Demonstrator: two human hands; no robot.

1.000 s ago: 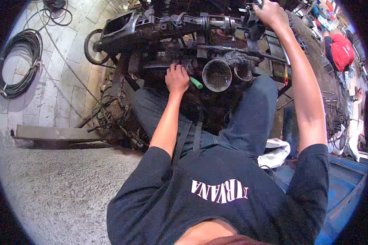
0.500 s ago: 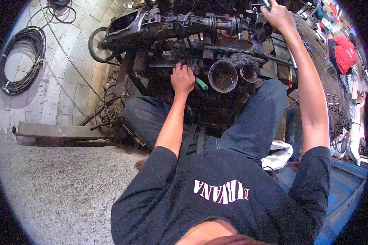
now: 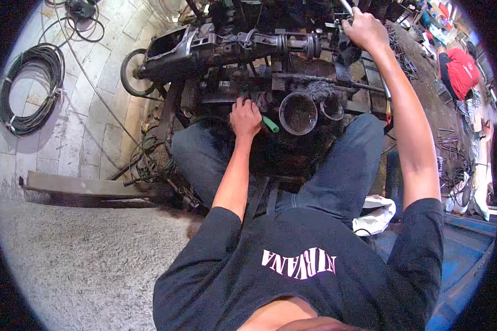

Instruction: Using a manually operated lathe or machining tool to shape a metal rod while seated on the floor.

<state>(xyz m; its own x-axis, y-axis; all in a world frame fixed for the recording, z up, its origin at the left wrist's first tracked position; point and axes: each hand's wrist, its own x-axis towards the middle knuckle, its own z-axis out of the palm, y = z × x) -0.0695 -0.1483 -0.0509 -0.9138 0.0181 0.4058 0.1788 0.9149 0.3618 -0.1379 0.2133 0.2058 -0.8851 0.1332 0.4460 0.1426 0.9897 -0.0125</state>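
My left hand point(image 3: 245, 117) is closed, palm down, its fingers curled at the near edge of a greasy metal machine frame point(image 3: 221, 99). A green tube point(image 3: 269, 123) comes out beside its thumb and seems to be in the grip. With my right arm stretched far forward, my right hand point(image 3: 367, 31) is wrapped round a pale metal rod point(image 3: 345, 6), whose upper end runs out of view. Below that hand lie dark machine parts. The long dark shaft housing point(image 3: 243, 44) spans the machine between both hands. A round metal bowl point(image 3: 298, 114) stands right of the green tube.
A smaller cup point(image 3: 332, 108) and dark fluff adjoin the bowl. A wheel point(image 3: 135, 73) is at the machine's left end. Coiled black cable point(image 3: 32, 88) lies on the tiles. A metal beam point(image 3: 88, 185) is at left. A person in red point(image 3: 461, 74) is at far right.
The whole view has shifted slightly, so the machine sits lower in it. The pale rod shows more above my right hand. My left hand keeps its place beside the bowl.
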